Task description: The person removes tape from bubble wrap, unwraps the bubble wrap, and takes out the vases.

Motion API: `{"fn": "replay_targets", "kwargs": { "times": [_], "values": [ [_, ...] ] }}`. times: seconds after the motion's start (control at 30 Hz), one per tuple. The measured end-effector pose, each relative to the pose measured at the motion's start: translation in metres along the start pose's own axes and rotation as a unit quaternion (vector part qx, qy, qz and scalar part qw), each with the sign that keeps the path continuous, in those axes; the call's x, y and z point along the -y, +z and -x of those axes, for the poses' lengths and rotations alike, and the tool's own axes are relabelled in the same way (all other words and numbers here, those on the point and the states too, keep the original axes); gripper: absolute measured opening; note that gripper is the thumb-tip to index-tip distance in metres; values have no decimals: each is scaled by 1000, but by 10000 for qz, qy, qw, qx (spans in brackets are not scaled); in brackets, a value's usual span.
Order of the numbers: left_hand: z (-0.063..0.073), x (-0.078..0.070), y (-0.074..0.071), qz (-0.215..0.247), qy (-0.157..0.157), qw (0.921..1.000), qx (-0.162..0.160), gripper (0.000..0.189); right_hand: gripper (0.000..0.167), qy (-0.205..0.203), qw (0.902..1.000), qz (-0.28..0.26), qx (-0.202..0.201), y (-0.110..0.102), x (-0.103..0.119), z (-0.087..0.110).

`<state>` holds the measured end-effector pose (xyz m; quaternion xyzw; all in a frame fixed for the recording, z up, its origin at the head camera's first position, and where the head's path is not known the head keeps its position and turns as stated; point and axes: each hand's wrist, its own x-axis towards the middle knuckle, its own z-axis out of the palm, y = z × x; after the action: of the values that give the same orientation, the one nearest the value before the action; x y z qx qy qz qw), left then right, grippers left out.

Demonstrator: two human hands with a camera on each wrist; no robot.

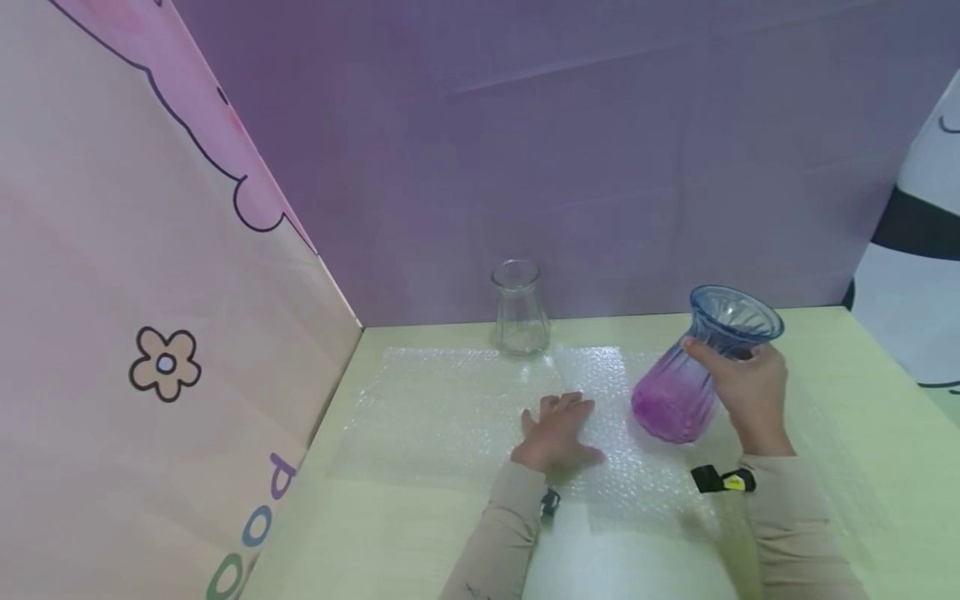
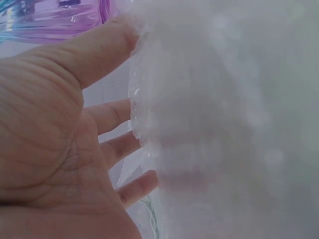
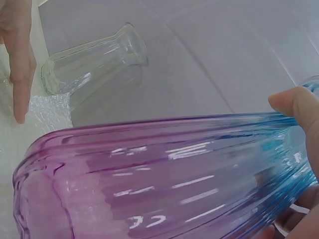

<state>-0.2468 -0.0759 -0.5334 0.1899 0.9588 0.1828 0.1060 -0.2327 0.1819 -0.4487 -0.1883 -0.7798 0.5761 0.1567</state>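
My right hand [image 1: 750, 392] grips a glass vase [image 1: 675, 392] by its neck, thumb on the near side. The vase is blue at the flared rim and fades to pink-purple at the base; it tilts, with its bottom over the bubble wrap [image 1: 450, 417]. In the right wrist view the ribbed body of the vase [image 3: 119, 184] fills the lower half. My left hand [image 1: 558, 437] rests on the bubble wrap with fingers spread. Seen from the left wrist, its fingertips [image 2: 142, 186] meet the edge of the wrap sheet [image 2: 209, 124].
A clear glass vase [image 1: 522, 312] stands upright at the back of the pale table [image 1: 360, 542], by the far edge of the wrap. Behind it rises a purple backdrop [image 1: 562, 167]. A printed panel [image 1: 112, 250] borders the left side.
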Motion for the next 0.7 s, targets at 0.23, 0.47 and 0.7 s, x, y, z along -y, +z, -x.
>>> {"fn": "replay_targets", "kwargs": {
  "times": [0.23, 0.47, 0.7],
  "values": [
    [1, 0, -1, -21, 3, 10000, 10, 88, 91, 96, 9998, -19, -145, 0, 1, 0],
    [0, 0, -1, -58, -3, 10000, 8, 87, 87, 24, 9993, -260, -277, -1, 0, 0],
    [1, 0, -1, -85, 2, 10000, 4, 87, 94, 131, 9993, -262, -234, -2, 1, -1]
  ]
}}
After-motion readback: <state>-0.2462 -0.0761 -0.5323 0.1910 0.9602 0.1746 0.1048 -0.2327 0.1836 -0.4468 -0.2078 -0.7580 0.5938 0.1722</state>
